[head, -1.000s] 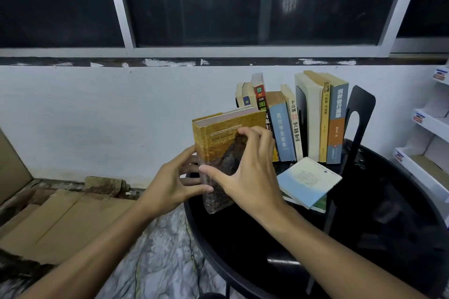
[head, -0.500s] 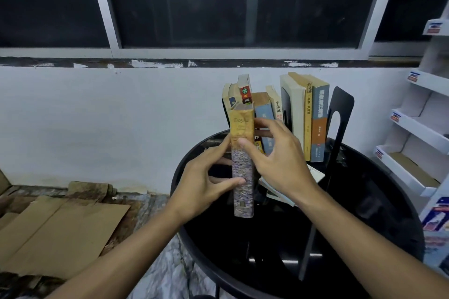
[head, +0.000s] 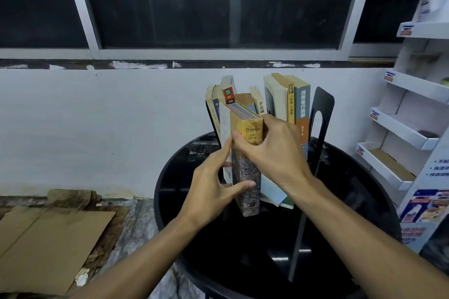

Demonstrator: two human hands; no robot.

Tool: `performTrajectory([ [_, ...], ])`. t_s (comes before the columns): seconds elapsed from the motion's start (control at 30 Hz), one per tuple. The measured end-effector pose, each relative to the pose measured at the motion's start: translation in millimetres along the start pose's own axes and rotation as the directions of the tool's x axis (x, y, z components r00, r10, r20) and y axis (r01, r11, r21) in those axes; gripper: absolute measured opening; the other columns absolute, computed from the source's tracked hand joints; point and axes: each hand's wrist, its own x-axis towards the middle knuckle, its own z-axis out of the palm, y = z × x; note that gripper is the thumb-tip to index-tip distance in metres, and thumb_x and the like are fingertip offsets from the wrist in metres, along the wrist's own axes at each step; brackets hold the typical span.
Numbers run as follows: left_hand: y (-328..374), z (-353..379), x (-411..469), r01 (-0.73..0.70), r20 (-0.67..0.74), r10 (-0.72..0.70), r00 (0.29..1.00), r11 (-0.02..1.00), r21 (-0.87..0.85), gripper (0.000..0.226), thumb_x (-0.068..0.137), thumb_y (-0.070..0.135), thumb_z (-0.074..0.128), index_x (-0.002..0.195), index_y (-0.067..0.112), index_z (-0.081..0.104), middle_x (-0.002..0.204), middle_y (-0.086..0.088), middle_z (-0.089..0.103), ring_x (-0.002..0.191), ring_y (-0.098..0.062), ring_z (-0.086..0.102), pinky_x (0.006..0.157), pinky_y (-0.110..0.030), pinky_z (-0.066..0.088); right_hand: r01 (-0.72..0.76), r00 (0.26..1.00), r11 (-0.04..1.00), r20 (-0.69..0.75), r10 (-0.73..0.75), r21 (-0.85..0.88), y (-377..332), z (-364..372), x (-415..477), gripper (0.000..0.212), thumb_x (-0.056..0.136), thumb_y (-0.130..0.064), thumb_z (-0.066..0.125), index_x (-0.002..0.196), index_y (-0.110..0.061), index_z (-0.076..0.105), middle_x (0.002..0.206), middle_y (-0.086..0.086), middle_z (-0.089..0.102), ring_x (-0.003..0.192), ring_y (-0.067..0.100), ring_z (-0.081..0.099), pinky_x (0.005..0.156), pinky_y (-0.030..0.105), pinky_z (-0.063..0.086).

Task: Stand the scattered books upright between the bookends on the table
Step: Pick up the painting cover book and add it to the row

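Since the yellow book (head: 246, 153) is thick and stiffly bound, it is judged fairly heavy but rigid, and its worn cover is unlikely to slip. It is best taken by both covers at about mid-height. It is held upright, spine to the near side, just in front of the row of books (head: 289, 102) on the black desk (head: 340, 226), left of the tall bookend (head: 323, 114); whether its foot touches the desk cannot be told. The grip of the left hand (head: 211, 182) is closed on the lower part, thumb on the spine and fingers on the left cover. The grip of the right hand (head: 274, 150) is closed round the upper part, thumb across the spine. A pale blue book (head: 274, 192) lies flat just to the right. Compared with half a second ago, the yellow book is carried farther in, close against the row; a second ago, its cover rather than its spine is turned to the near side.
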Motion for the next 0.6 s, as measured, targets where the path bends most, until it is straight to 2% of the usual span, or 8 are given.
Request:
performTrajectory([
  [0.13,2.9,1.3,1.2,-0.002,-0.006,0.002,1.0,0.999,-0.047,0.101,0.073,0.04,0.088,0.156,0.042,0.029,0.134,0.031,0.05,0.116,0.002,0.058,0.083,-0.017,0.058,-0.003,1.0,1.0,-0.023,0.003,0.025,2.8,-2.6,1.0,0.028,0.086,-0.043,0.073,0.079,-0.018,0.065,0.071,-0.006,0.066,0.062,0.009,0.063,0.056,0.026,0.05],
  [0.23,2.9,2.5,2.6,0.007,0.0,-0.007,1.0,0.996,-0.093,0.095,0.073,0.042,0.088,0.153,0.042,0.036,0.135,0.03,0.051,0.118,-0.002,0.057,0.077,-0.023,0.062,-0.014,0.998,0.999,-0.057,0.016,0.033,6.3,-8.7,2.1,0.027,0.085,-0.042,0.074,0.079,-0.017,0.067,0.068,-0.007,0.066,0.06,0.008,0.063,0.055,0.025,0.049],
  [0.4,3.8,0.8,13.3,0.006,0.027,-0.005,1.0,0.998,-0.057,0.09,0.072,0.053,0.085,0.151,0.034,0.044,0.14,0.019,0.053,0.128,-0.002,0.053,0.091,-0.031,0.06,-0.017,0.995,0.998,-0.093,0.022,0.056,9.6,-28.7,3.6,0.025,0.085,-0.039,0.075,0.078,-0.017,0.067,0.066,-0.009,0.067,0.056,0.004,0.062,0.05,0.015,0.047],
  [0.5,6.1,0.4,24.5,-0.03,0.03,0.03,0.999,0.999,-0.011,0.082,0.075,0.052,0.082,0.147,0.033,0.049,0.141,0.018,0.054,0.13,-0.001,0.051,0.098,-0.029,0.056,-0.013,0.993,0.998,-0.116,0.019,0.058,12.3,-41.2,3.0,0.026,0.083,-0.041,0.074,0.084,-0.016,0.073,0.072,-0.006,0.072,0.062,0.008,0.068,0.06,0.029,0.053],
  [0.6,6.8,0.7,40.5,-0.049,0.025,0.048,0.999,0.998,0.036,0.076,0.079,0.048,0.081,0.147,0.032,0.05,0.143,0.018,0.053,0.132,-0.002,0.05,0.1,-0.029,0.055,-0.015,0.989,0.999,-0.148,0.021,0.042,14.6,-55.9,5.0,0.026,0.082,-0.042,0.075,0.083,-0.017,0.072,0.072,-0.008,0.073,0.064,0.006,0.068,0.06,0.025,0.052],
])
